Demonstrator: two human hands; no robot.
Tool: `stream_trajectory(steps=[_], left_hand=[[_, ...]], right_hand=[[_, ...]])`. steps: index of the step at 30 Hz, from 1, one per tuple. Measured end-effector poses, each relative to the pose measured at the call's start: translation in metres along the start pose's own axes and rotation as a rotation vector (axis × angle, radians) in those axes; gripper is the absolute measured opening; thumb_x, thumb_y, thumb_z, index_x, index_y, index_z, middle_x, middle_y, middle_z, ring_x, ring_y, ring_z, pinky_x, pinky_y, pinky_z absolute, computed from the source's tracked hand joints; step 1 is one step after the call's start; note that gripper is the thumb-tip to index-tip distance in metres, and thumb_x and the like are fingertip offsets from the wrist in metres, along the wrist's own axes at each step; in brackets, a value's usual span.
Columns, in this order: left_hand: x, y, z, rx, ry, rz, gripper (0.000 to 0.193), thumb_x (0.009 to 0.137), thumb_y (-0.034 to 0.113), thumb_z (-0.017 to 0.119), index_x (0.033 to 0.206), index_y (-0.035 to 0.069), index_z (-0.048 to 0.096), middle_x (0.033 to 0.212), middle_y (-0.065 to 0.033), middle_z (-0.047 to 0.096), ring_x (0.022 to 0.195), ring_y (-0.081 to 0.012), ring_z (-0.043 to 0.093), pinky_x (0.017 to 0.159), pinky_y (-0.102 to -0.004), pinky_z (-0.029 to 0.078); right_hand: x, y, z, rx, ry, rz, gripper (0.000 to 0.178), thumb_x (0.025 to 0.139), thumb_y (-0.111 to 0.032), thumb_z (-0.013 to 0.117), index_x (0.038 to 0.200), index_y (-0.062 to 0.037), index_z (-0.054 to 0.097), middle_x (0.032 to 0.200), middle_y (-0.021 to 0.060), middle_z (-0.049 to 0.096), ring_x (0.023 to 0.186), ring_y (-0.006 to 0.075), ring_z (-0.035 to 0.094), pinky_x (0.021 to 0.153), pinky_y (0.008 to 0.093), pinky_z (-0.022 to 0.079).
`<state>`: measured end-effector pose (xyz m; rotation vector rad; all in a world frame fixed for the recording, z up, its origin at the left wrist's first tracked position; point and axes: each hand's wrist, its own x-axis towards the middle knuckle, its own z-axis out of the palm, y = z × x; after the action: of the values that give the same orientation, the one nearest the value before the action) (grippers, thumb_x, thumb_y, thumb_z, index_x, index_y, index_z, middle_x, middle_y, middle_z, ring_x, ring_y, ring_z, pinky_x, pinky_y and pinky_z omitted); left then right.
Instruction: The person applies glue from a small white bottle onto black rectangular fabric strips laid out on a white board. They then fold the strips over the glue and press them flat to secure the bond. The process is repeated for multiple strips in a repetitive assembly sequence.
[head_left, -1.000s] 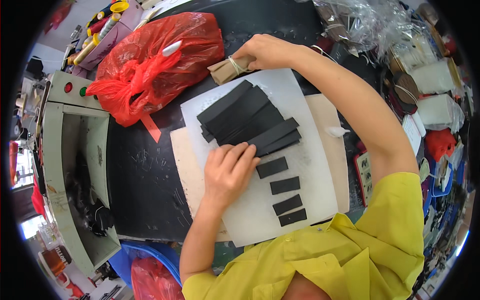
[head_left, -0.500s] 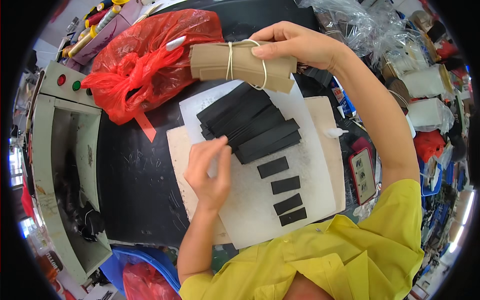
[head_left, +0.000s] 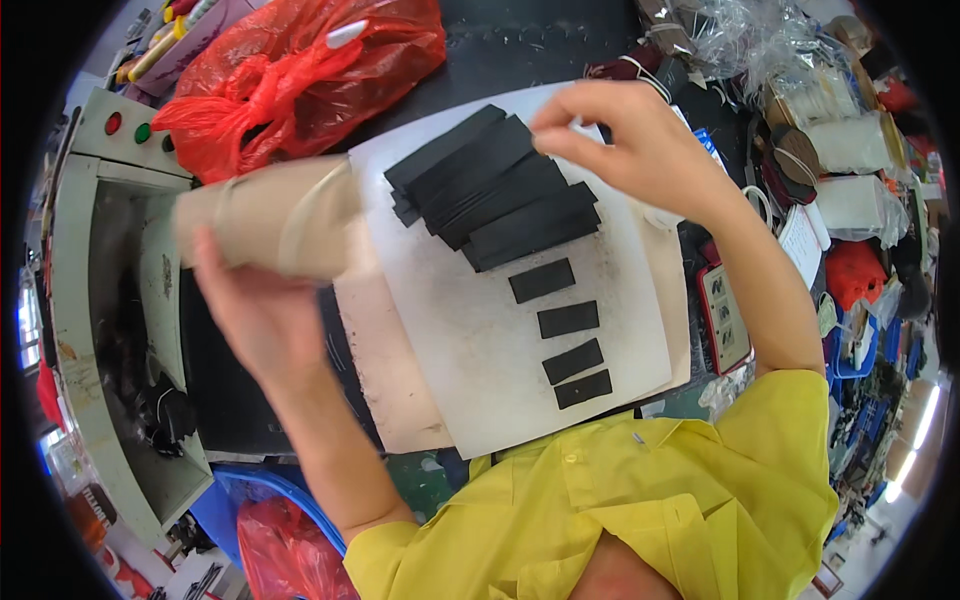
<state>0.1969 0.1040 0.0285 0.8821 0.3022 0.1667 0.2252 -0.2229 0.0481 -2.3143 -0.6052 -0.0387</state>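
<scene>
My left hand (head_left: 265, 310) grips a tan bundle (head_left: 265, 220) of flat pieces with pale elastic bands round it; motion smears both. It is held over the left edge of the white sheet (head_left: 480, 400). A fanned pile of black strips (head_left: 490, 190) lies on that sheet. At the pile's upper right end is my right hand (head_left: 640, 140), thumb and forefinger curled with their tips close together; whether anything is between them is too small to make out. Below the pile, several short black pieces, one of them a small rectangle (head_left: 568, 320), lie in a column.
A tied red plastic bag (head_left: 300, 80) sits at the far left. Left of the sheet stands a grey-green metal housing (head_left: 75, 290) with buttons. A red-edged phone-like device (head_left: 722, 320) lies on the right, near wrapped packages (head_left: 860, 205). A blue bin (head_left: 290, 485) stands low on the left.
The tan bundle has passed from my right hand to my left and moved left and down. My right hand has come down to the black pile.
</scene>
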Motion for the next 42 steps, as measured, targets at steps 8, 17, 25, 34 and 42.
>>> stream_trajectory(steps=[8, 17, 25, 34, 42], left_hand=[[0.047, 0.025, -0.129, 1.492, 0.077, 0.443, 0.05, 0.097, 0.033, 0.07, 0.136, 0.003, 0.06, 0.112, -0.0108, 0.064, 0.094, -0.0224, 0.064, 0.084, -0.0367, 0.052], [0.049, -0.018, -0.116, 2.118, -0.154, 0.639, 0.071, 0.095, 0.045, 0.067, 0.15, 0.005, 0.046, 0.135, -0.0228, 0.057, 0.121, -0.0405, 0.055, 0.101, -0.0464, 0.044], [-0.016, -0.03, -0.047, 1.715, -0.53, 1.012, 0.023, 0.09, 0.002, 0.074, 0.112, -0.002, 0.073, 0.109, -0.0144, 0.07, 0.1, -0.0303, 0.067, 0.086, -0.0394, 0.055], [-0.04, -0.09, 0.033, 1.577, -0.967, 0.837, 0.042, 0.073, 0.007, 0.085, 0.112, 0.001, 0.073, 0.107, -0.0117, 0.07, 0.094, -0.0283, 0.065, 0.081, -0.0375, 0.053], [-0.038, -0.098, 0.033, 1.632, -1.041, 1.044, 0.036, 0.079, -0.005, 0.076, 0.115, -0.003, 0.069, 0.099, -0.0127, 0.071, 0.084, -0.0245, 0.067, 0.072, -0.0322, 0.055]], right_hand=[[-0.095, -0.013, 0.052, -0.394, 0.07, -0.321, 0.019, 0.073, -0.015, 0.065, 0.089, -0.005, 0.065, 0.092, 0.0046, 0.064, 0.091, 0.021, 0.061, 0.079, 0.0346, 0.048], [-0.17, -0.021, 0.018, -0.253, 0.325, -0.099, 0.019, 0.077, -0.008, 0.071, 0.095, -0.0035, 0.071, 0.098, 0.0069, 0.07, 0.093, 0.0222, 0.067, 0.077, 0.0342, 0.052], [-0.234, 0.003, 0.005, -0.165, 0.509, 0.165, 0.02, 0.077, -0.004, 0.081, 0.096, -0.0028, 0.074, 0.095, 0.0091, 0.072, 0.086, 0.0259, 0.069, 0.074, 0.0359, 0.056], [-0.259, -0.007, 0.015, -0.181, 0.483, 0.239, 0.017, 0.077, 0.005, 0.076, 0.093, -0.0008, 0.072, 0.09, 0.0113, 0.074, 0.081, 0.0293, 0.07, 0.073, 0.037, 0.057], [-0.197, -0.01, 0.018, -0.107, 0.326, 0.02, 0.021, 0.075, 0.003, 0.077, 0.095, -0.0012, 0.071, 0.093, 0.01, 0.071, 0.081, 0.0289, 0.067, 0.069, 0.0373, 0.055]])
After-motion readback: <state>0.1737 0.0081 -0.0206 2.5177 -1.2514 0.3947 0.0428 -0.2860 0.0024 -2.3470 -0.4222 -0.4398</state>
